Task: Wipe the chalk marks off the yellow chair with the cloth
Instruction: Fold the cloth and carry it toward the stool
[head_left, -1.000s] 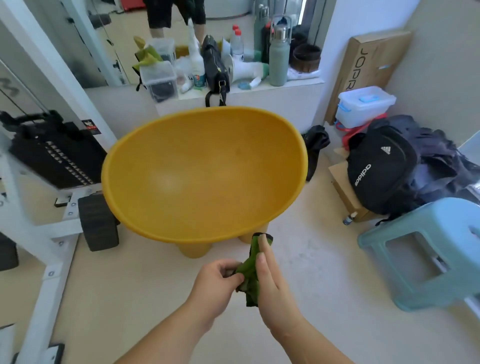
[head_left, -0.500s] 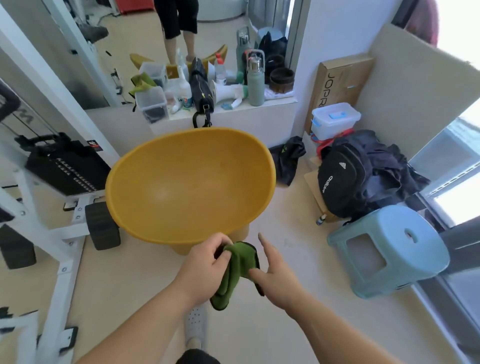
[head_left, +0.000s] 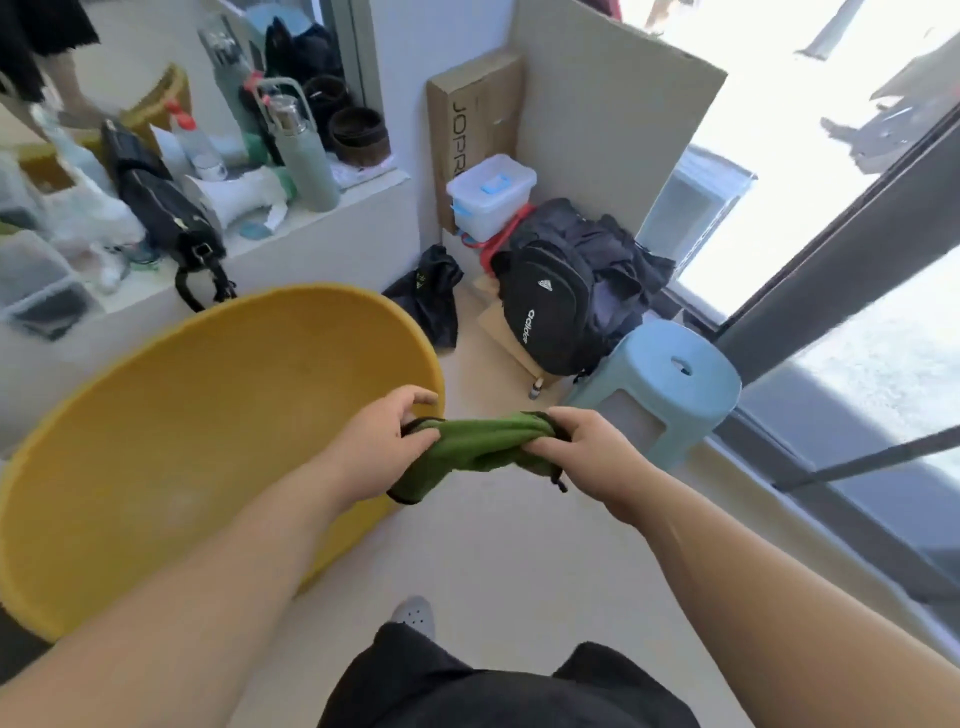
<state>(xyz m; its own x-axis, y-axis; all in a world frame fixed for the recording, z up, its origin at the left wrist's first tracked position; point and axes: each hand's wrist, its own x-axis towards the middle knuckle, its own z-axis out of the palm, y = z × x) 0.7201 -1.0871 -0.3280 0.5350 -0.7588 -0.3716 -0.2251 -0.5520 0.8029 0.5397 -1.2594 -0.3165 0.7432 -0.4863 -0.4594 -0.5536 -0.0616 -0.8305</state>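
Note:
The yellow chair (head_left: 197, 431), a wide bowl-shaped seat, fills the left of the head view; faint pale smudges show low on its inner surface. A green cloth (head_left: 475, 444) with a dark edge is stretched between both hands just right of the chair's rim. My left hand (head_left: 379, 447) grips the cloth's left end, over the chair's right edge. My right hand (head_left: 587, 449) grips the right end above the floor.
A light blue plastic stool (head_left: 670, 384) stands to the right, with a black backpack (head_left: 545, 317) and dark clothes behind it. A white ledge (head_left: 332, 218) behind the chair carries bottles, a black bag and boxes. A glass door frame (head_left: 831, 291) runs along the right.
The view has swung right and closer to the chair. My hands have moved apart, pulling the bunched cloth out into a horizontal strip.

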